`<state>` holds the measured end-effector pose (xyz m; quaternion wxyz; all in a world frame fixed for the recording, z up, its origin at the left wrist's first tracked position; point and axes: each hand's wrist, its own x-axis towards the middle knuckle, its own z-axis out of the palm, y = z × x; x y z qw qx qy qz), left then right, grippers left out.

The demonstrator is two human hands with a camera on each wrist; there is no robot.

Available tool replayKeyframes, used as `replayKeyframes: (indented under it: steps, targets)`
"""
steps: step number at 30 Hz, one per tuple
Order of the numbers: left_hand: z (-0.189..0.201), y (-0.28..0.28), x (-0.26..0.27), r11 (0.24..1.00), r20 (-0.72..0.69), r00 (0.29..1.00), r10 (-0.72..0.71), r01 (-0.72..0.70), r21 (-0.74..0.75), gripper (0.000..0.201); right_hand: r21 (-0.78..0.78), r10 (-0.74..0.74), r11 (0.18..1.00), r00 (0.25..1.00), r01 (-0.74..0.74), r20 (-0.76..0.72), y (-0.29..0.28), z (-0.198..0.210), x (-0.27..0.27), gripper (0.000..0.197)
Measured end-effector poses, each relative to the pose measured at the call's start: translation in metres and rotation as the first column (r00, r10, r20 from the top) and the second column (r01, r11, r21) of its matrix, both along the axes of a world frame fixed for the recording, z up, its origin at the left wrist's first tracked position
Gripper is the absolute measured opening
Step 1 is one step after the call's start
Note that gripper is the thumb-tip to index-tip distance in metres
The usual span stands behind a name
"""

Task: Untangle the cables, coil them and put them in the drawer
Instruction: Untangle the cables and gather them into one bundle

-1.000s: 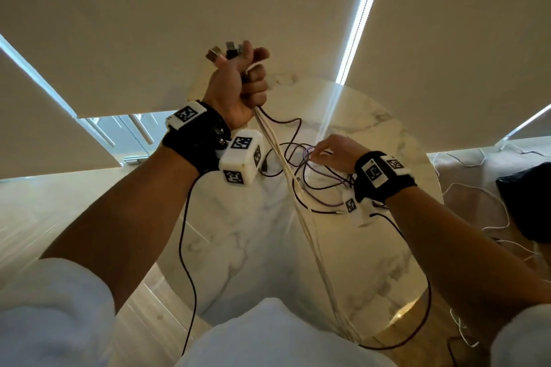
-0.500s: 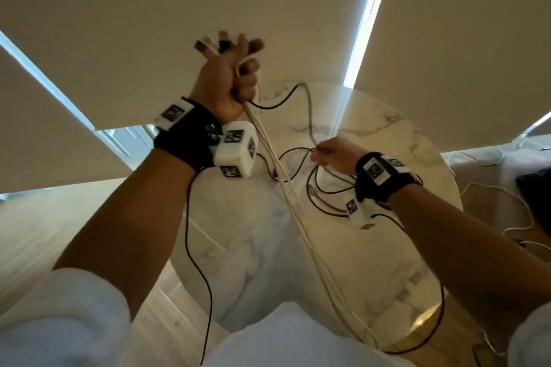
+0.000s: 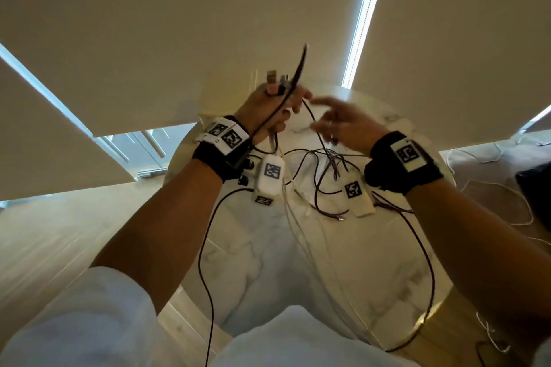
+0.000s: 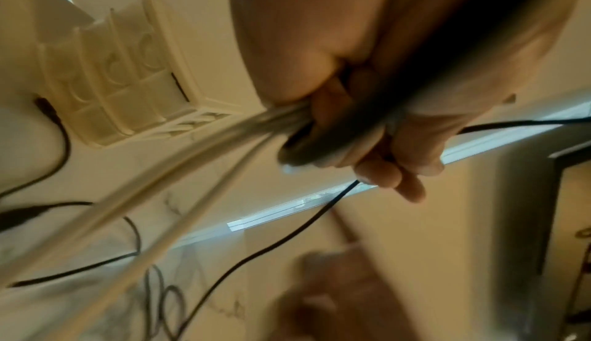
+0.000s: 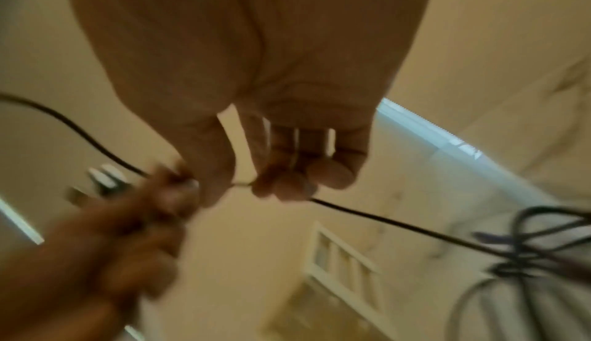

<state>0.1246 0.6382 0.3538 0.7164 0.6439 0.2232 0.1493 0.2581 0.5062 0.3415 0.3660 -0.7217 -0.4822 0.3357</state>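
Gripping cables [image 3: 301,229] left hand [image 3: 268,110], table [image 3: 387,262] beneath

two hands [image 3: 268,112], two wrist bands [image 3: 222,147], one round marble table [image 3: 372,262], cables in one tangle [image 3: 328,170], too snarled to count

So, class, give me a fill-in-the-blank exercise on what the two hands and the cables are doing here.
1. The left hand grips a bundle of cable ends, held ____ the round white marble table.
2. The right hand pinches a thin ____ cable.
3. The pale white cables run down from the ____ hand.
4. A tangle of dark cables lies on the ____.

Missing words: above; black; left; table
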Motion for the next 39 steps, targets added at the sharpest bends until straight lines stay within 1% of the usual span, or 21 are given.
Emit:
replayKeyframes:
  steps: [2,4,6,8,11,13,15,17,19,22,25,27,29,31,32,33,34,36,37,38,39]
  targets:
    - [0.013,0.005,-0.003,0.999,0.085,0.996,0.038,-0.04,0.014,0.026,-0.297,0.113,0.953,0.98,-0.059,0.166,0.001,-0.035,0.001,0.024]
    - [0.026,0.009,-0.009,0.999,0.174,0.984,0.041,-0.04,-0.011,0.023,-0.364,0.152,0.928,0.97,-0.074,0.19,0.0,-0.061,0.005,0.021]
    - [0.032,0.014,-0.014,0.998,0.211,0.975,0.064,-0.06,-0.026,0.02,-0.315,0.071,0.949,0.988,-0.024,0.137,-0.001,-0.069,0.008,0.027]
    - [0.025,0.015,-0.016,0.992,0.178,0.976,0.129,-0.124,-0.039,0.016,-0.196,-0.046,0.979,0.998,0.053,0.043,0.0,-0.06,0.009,0.027]
    - [-0.001,0.006,-0.011,0.957,0.044,0.957,0.288,-0.287,-0.028,0.013,-0.018,-0.116,0.993,0.992,0.115,-0.055,0.003,-0.033,0.012,0.026]
    - [-0.021,-0.002,-0.008,0.943,-0.058,0.941,0.334,-0.333,0.022,0.019,0.101,-0.142,0.982,0.979,0.157,-0.144,0.005,-0.016,0.013,0.026]
    - [-0.035,-0.013,-0.005,0.959,-0.084,0.956,0.281,-0.282,-0.004,0.008,0.201,-0.171,0.954,0.954,0.222,-0.246,0.005,-0.002,0.013,0.026]
    - [-0.045,-0.024,-0.001,0.98,-0.109,0.974,0.201,-0.2,0.021,0.031,0.258,-0.176,0.925,0.917,0.279,-0.359,0.005,0.007,0.013,0.026]
    - [-0.05,-0.033,0.003,0.98,-0.093,0.983,0.158,-0.145,0.136,0.034,0.291,-0.169,0.901,0.877,0.322,-0.45,0.002,0.014,0.013,0.026]
    - [-0.05,-0.034,0.007,0.96,-0.058,0.982,0.182,-0.165,0.224,0.026,0.311,-0.219,0.868,0.86,0.388,-0.46,-0.004,0.023,0.015,0.026]
    - [-0.051,-0.032,0.011,0.967,-0.041,0.976,0.212,-0.204,0.155,0.027,0.335,-0.362,0.785,0.825,0.521,-0.434,-0.012,0.03,0.024,0.025]
    - [-0.053,-0.032,0.016,0.953,-0.079,0.953,0.291,-0.282,0.108,0.022,0.314,-0.516,0.639,0.694,0.702,-0.501,-0.022,0.033,0.038,0.022]
    - [-0.056,-0.031,0.023,0.92,-0.124,0.913,0.388,-0.376,0.11,0.002,0.214,-0.597,0.386,0.42,0.897,-0.684,-0.033,0.032,0.058,0.015]
    - [-0.057,-0.032,0.032,0.893,-0.155,0.883,0.444,-0.421,0.161,0.023,0.072,-0.546,0.143,0.14,0.987,-0.826,-0.047,0.03,0.076,0.019]
    - [-0.055,-0.036,0.037,0.885,-0.15,0.878,0.455,-0.428,0.181,0.03,0.013,-0.518,0.086,0.056,0.996,-0.854,-0.054,0.028,0.083,0.024]
    - [-0.053,-0.04,0.042,0.887,-0.139,0.883,0.449,-0.422,0.188,0.031,-0.032,-0.513,0.083,0.015,0.996,-0.858,-0.059,0.026,0.088,0.024]
    - [-0.05,-0.045,0.048,0.898,-0.119,0.897,0.425,-0.401,0.179,0.029,-0.063,-0.553,0.108,0.007,0.992,-0.833,-0.064,0.023,0.089,0.028]
    - [-0.043,-0.058,0.059,0.933,-0.066,0.934,0.351,-0.344,0.103,0.024,-0.038,-0.752,0.168,0.103,0.985,-0.651,-0.073,0.019,0.086,0.058]
    - [-0.04,-0.064,0.064,0.951,-0.029,0.951,0.308,-0.307,0.029,0.024,0.012,-0.823,0.208,0.182,0.978,-0.538,-0.078,0.017,0.081,0.069]
    - [-0.037,-0.071,0.068,0.964,0.011,0.966,0.259,-0.258,-0.061,0.024,0.069,-0.849,0.297,0.296,0.953,-0.437,-0.083,0.017,0.071,0.071]
    - [-0.035,-0.077,0.073,0.969,0.048,0.976,0.211,-0.202,-0.141,0.025,0.121,-0.826,0.428,0.442,0.896,-0.351,-0.087,0.017,0.062,0.068]
